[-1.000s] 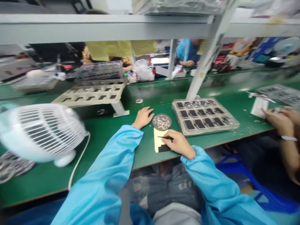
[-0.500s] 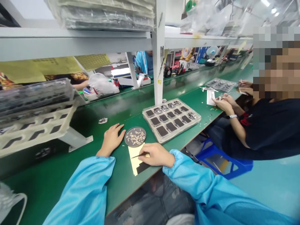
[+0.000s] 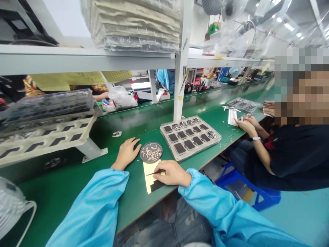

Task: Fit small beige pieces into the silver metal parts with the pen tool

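Note:
My right hand (image 3: 172,172) grips dark tweezers (image 3: 155,172) in a pinch, their tips over a yellow sheet (image 3: 148,168). A black piece (image 3: 156,185) covers the near part of that sheet, partly under my hand. Flat on the green bench lies my left hand (image 3: 128,152), its fingers spread and holding nothing, just left of a round dark dish (image 3: 142,155). Many small pale parts (image 3: 151,151) are scattered in the dish. To the right of the dish sits a clear tray (image 3: 177,157) with rows of dark square pieces, some with shiny metal parts.
A white post (image 3: 180,92) rises behind the tray to a shelf (image 3: 144,56) loaded with wrapped stacks. At left stands a pale tray (image 3: 84,133) on a bracket. A small silvery part (image 3: 117,134) lies on the bench. A co-worker (image 3: 295,154) works at right.
The whole view has tilted up a little, so the bench things sit slightly lower and further right. The tweezers still point over the yellow sheet; my left hand stays flat.

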A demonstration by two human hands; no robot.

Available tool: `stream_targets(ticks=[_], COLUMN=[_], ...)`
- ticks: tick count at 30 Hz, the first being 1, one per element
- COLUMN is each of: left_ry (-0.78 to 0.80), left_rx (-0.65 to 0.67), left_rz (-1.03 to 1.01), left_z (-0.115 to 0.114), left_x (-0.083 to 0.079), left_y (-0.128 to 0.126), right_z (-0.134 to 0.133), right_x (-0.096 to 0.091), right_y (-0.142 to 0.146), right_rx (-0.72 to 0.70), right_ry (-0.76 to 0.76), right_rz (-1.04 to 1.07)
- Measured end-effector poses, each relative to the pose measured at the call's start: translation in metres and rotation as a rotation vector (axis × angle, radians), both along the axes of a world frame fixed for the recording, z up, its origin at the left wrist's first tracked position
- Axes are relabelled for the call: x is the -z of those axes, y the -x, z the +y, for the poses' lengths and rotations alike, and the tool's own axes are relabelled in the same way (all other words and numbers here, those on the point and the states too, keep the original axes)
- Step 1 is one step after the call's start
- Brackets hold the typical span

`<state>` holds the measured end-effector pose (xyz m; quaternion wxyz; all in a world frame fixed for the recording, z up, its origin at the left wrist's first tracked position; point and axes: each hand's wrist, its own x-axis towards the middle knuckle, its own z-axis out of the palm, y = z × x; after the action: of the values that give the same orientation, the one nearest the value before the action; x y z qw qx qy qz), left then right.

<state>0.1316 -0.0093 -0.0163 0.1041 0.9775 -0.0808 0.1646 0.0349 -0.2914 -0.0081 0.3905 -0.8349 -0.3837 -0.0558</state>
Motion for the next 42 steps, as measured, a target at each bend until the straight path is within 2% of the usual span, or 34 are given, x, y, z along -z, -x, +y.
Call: stream_targets(ticks=[6, 19, 25, 31, 42], left_ry=[0.01, 0.009, -0.054, -0.112, -0.071], left_rx=[-0.003, -0.011, 0.044, 0.019, -0.043], left_rz=[0.026, 0.025, -0.017, 0.062, 0.183], left_z=[0.003, 0.003, 0.009, 0.017, 0.011], left_x=[0.005, 0.004, 0.004, 0.006, -0.003], left_y=[-0.003, -0.003, -0.006, -0.024, -0.02], right_z=[-0.003, -0.005, -0.002, -0.004, -0.005], right_x=[-0.002, -0.005, -0.001, -0.007, -0.01], right_y=[0.001, 0.0, -0.003, -0.007, -0.006], right_rx=[-0.059, -0.047, -0.039, -0.008, 0.001], right_ry=[-0.01, -0.009, 0.035, 0.068, 0.096], right_rz=[0.01, 0.049, 0.023, 0.062, 0.111])
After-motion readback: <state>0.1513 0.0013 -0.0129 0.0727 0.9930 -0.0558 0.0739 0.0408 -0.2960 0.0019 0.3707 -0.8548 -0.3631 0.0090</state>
